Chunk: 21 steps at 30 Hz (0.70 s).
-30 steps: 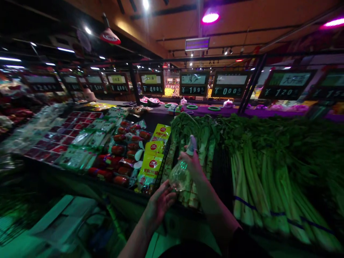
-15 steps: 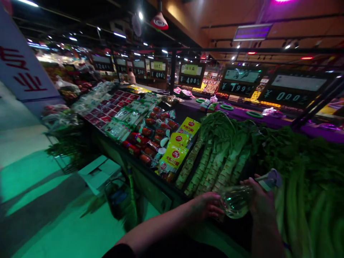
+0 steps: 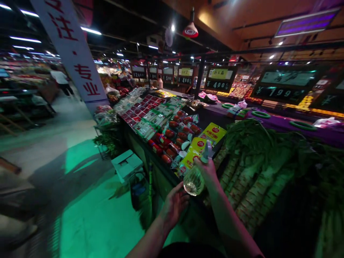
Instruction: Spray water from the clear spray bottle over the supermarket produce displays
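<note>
A clear, rounded spray bottle (image 3: 193, 180) with a pale purple-grey head is tilted above the front edge of the produce stand. My right hand (image 3: 205, 168) is wrapped round the bottle's neck just below the head. Close to the bottle's base is my left hand (image 3: 176, 202), its fingers loosely curled and apart; the fingertips touch the base or nearly do. Right behind the bottle lie yellow packets (image 3: 193, 152) with red round logos. Thick leafy celtuce stems (image 3: 249, 186) lie to the right of my right forearm.
Red-brown sausage packs (image 3: 169, 133) and trays with red wrap (image 3: 142, 107) fill the stand. Price signs (image 3: 217, 79) hang behind it. On the floor are a cardboard box (image 3: 127, 165), a dark bin (image 3: 138, 190) and a broom (image 3: 146, 213). A person (image 3: 61, 79) walks far left.
The view has swung left, bringing the aisle and a person into sight. Both hands and the bottle have moved left, from the celtuce to the yellow packets. The bottle is more upright.
</note>
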Motion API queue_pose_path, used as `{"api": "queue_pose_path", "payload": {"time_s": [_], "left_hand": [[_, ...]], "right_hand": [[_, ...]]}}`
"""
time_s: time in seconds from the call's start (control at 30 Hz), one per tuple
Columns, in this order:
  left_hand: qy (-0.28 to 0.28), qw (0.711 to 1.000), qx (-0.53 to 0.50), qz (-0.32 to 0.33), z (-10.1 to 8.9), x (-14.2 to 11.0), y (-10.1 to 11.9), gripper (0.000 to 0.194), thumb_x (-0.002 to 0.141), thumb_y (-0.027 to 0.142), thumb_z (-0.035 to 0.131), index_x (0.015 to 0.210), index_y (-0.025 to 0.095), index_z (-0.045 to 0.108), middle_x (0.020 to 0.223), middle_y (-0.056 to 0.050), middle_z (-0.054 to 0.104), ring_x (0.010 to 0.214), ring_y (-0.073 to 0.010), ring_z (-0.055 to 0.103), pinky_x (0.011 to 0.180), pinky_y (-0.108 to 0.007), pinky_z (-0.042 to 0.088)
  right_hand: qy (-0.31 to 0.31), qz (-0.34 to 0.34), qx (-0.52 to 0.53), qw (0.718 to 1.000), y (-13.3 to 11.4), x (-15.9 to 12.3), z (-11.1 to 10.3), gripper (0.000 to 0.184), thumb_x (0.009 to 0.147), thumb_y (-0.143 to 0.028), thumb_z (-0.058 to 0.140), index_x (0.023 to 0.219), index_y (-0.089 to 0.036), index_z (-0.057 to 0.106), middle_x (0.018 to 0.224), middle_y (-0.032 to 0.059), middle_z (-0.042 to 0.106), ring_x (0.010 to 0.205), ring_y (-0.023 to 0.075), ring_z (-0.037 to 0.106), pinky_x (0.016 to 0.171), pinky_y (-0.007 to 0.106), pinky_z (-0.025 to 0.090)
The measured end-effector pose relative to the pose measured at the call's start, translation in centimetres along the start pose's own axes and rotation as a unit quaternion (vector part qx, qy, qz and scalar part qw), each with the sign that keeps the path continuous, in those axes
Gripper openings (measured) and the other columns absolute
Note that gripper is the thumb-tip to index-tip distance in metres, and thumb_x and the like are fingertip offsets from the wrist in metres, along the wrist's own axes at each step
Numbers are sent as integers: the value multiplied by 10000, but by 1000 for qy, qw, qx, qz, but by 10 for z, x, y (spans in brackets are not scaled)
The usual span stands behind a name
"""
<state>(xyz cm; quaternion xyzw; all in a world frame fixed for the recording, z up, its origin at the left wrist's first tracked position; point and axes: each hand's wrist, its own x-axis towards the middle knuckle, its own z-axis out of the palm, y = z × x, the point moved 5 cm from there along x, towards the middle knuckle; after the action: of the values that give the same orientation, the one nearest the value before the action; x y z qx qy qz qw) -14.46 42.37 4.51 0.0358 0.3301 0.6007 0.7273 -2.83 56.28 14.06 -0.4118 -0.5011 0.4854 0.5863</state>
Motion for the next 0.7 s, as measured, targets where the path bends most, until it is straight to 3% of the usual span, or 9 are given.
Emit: {"api": "queue_pose_path", "payload": {"time_s": [0.1, 0.2, 0.33, 0.53, 0.7], "left_hand": [[70, 996, -48, 41, -28, -16, 9, 313, 1007, 262, 590, 1294, 142, 628, 878, -26, 778, 682, -126, 735, 618, -238, 564], [91, 993, -66, 48, -42, -26, 5, 349, 1019, 273, 561, 1338, 141, 617, 898, -36, 782, 688, -133, 740, 614, -245, 567], [53, 997, -61, 9, -35, -24, -14, 385, 1055, 292, 503, 1393, 124, 577, 947, -62, 793, 682, -131, 743, 598, -232, 541], [-7, 997, -20, -73, -15, -6, -62, 325, 1028, 279, 542, 1304, 130, 629, 927, -44, 791, 667, -112, 734, 605, -214, 498], [-46, 991, 16, -126, -13, 4, -104, 333, 948, 340, 642, 1227, 171, 709, 1017, -54, 808, 717, -116, 738, 629, -214, 468]], "right_hand": [[-72, 11, 18, 997, 16, -9, 43, 600, 604, -425, 857, 1114, -218, 619, 741, -40, 668, 651, 190, 642, 639, 320, 527], [-70, 38, 44, 996, 29, -23, 47, 604, 635, -464, 841, 1133, -225, 598, 763, -35, 679, 659, 194, 658, 645, 328, 544], [-5, 89, 44, 995, 35, -37, 5, 702, 622, -501, 874, 1193, -214, 583, 754, -24, 698, 640, 213, 672, 633, 344, 547], [61, 84, -36, 994, 22, -50, -78, 874, 614, -511, 901, 1366, -199, 583, 758, 3, 714, 654, 249, 689, 635, 367, 542], [95, 78, -99, 987, 24, -63, -129, 830, 693, -549, 852, 1393, -190, 588, 786, 52, 734, 706, 269, 701, 674, 389, 551]]}}
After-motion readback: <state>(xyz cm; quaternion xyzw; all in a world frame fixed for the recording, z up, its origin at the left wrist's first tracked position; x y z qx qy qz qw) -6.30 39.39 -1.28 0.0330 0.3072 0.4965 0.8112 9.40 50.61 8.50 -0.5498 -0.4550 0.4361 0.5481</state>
